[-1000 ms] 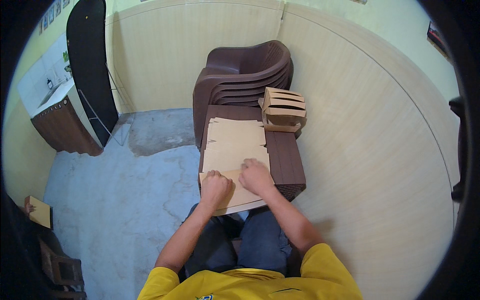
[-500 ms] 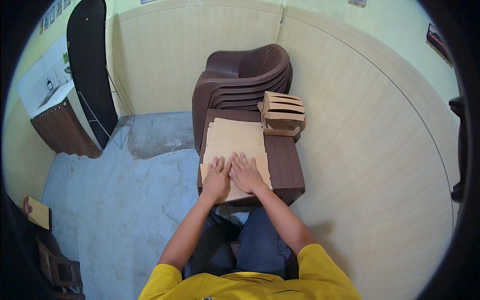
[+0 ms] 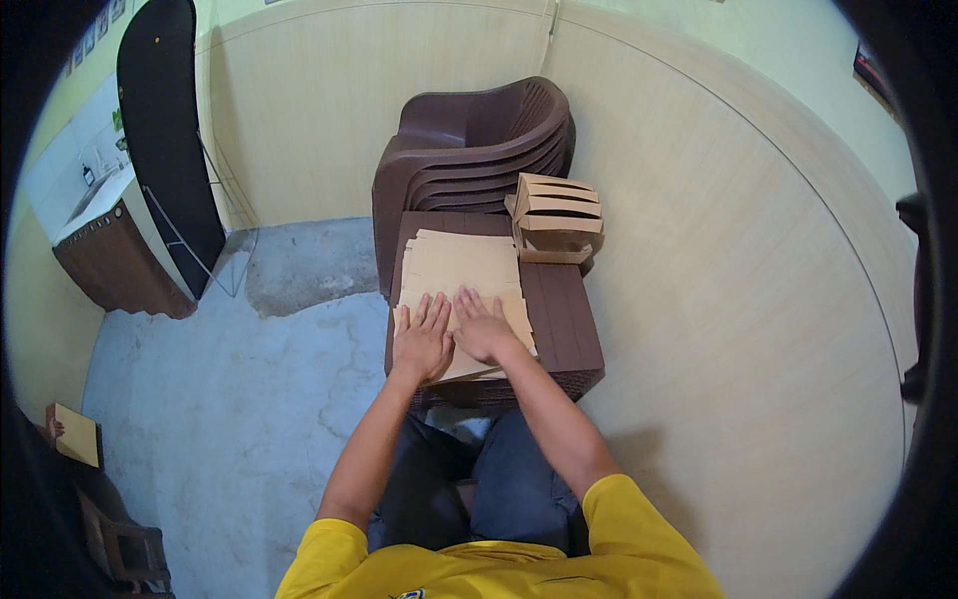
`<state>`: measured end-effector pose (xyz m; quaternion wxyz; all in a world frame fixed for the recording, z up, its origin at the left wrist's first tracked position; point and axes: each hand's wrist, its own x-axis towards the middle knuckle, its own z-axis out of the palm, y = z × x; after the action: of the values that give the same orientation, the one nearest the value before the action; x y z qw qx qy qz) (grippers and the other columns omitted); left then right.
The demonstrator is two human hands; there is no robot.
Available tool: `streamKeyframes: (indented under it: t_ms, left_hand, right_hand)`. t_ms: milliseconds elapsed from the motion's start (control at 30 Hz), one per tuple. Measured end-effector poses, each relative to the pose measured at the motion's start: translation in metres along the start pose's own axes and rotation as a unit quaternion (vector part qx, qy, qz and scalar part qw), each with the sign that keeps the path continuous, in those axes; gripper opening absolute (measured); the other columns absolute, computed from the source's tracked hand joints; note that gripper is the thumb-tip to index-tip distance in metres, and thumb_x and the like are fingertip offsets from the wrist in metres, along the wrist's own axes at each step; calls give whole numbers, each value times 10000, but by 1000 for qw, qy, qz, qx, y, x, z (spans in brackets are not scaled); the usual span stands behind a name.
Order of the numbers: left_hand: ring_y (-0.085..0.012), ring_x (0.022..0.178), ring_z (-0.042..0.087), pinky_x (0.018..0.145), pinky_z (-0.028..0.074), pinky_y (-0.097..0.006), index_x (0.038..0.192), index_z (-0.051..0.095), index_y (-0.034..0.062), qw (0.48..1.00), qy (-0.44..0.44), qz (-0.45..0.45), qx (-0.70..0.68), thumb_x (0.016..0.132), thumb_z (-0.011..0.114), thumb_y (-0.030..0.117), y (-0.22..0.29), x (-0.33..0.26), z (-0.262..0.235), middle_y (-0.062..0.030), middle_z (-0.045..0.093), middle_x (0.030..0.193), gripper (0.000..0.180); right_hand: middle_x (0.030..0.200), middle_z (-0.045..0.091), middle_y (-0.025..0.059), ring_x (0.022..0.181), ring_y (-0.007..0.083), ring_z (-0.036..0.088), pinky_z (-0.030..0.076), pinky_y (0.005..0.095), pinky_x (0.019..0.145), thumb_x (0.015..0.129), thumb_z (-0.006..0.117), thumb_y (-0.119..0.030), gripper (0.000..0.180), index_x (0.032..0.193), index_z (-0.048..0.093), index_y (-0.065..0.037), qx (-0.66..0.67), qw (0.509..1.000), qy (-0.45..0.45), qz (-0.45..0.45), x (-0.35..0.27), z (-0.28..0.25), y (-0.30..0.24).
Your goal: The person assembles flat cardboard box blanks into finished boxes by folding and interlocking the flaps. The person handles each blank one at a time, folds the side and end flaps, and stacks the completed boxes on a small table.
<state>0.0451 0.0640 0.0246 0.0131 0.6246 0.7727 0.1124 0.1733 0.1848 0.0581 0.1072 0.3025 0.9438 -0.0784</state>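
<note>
On the bench (image 3: 562, 317), cardboard (image 3: 461, 262), long axis pointing away, is covered nearside by left hand (image 3: 423, 343) and right hand (image 3: 483, 330), both flat, unclenched.

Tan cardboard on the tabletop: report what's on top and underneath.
On the tan cardboard lie the left hand and right hand, palms down. Underneath is the brown tabletop, visible alongside; whatever lies directly beneath is covered.

Stacked brown chairs (image 3: 424, 165) stand near beige panelling (image 3: 309, 120).

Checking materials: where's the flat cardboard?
Near the head view's centre, the flat cardboard lies on the table under the left hand and right hand, left of the folded cardboard.
</note>
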Motion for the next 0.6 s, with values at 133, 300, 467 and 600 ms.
streamKeyframes:
  t_ms: [133, 300, 467, 600]
  left_hand:
    - [-307, 1689, 138, 1348, 99, -606, 1719, 296, 81, 1000, -7, 7, 6, 1113, 394, 381, -2, 0, 1, -82, 217, 1819, 684]
    - [-299, 1689, 142, 1345, 108, -614, 1710, 321, 85, 1000, 12, -5, -2, 1113, 402, 406, -3, 0, 2, -86, 236, 1813, 682]
    - [-302, 1687, 156, 1342, 91, -627, 1680, 407, 128, 998, 26, -60, -16, 1113, 411, 462, -2, -11, -6, -65, 306, 1792, 657]
    - [-318, 1680, 184, 1337, 85, -643, 1663, 443, 142, 996, 27, -87, 11, 1113, 415, 475, -9, -22, -17, -52, 322, 1786, 643]
  right_hand:
    - [1842, 118, 63, 1695, 224, 113, 47, 667, 1332, 1117, 345, -461, 753, 1746, 187, -79, 5, 1000, 31, 3, -17, 2, -18]
    - [1840, 146, 19, 1683, 175, 168, 49, 689, 1328, 1105, 305, -459, 739, 1746, 206, -105, -42, 998, 40, 35, -30, -6, -15]
    - [1842, 128, -34, 1685, 171, 153, 28, 685, 1330, 1097, 277, -452, 732, 1754, 195, -139, -48, 992, 37, 111, -37, -6, -2]
    - [1842, 119, -63, 1688, 202, 154, 21, 694, 1326, 1089, 271, -460, 745, 1759, 174, -148, -40, 987, 38, 151, -39, -8, -2]
